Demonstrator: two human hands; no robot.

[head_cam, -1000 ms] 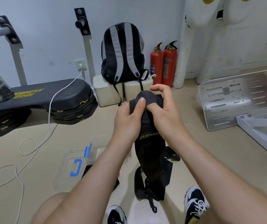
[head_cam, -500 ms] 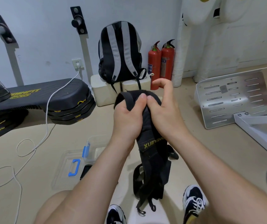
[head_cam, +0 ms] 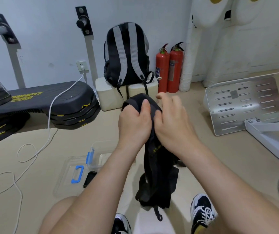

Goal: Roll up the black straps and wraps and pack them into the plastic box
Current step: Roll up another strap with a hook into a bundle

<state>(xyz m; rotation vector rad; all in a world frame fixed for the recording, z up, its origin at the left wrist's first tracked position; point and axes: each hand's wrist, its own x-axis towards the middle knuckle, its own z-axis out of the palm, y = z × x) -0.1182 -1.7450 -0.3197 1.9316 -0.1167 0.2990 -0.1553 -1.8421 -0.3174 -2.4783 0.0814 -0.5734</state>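
With the left hand (head_cam: 133, 121), clamps the rolled head of the black strap (head_cam: 154, 166), thumb pressed across the top of the coil. With the right hand (head_cam: 173, 123), leans against the coil's right side, fingertips curled and lifted off the webbing, thumb hidden; cannot tell whether pinching or merely steadying. Against the view a second ago, shows a fatter coil and draws the yellow-lettered label (head_cam: 155, 150) up tight under the right wrist, half hidden now instead of fully readable. Points to another turn taken in: rolling well under way, not finished, with a long tail left dangling between the knees. Holds the strap in the air, well above the plastic box (head_cam: 101, 146), open on the floor at lower left beside its lid (head_cam: 66, 168). Probably calls next for a fresh right-hand hold and more turns before packing.
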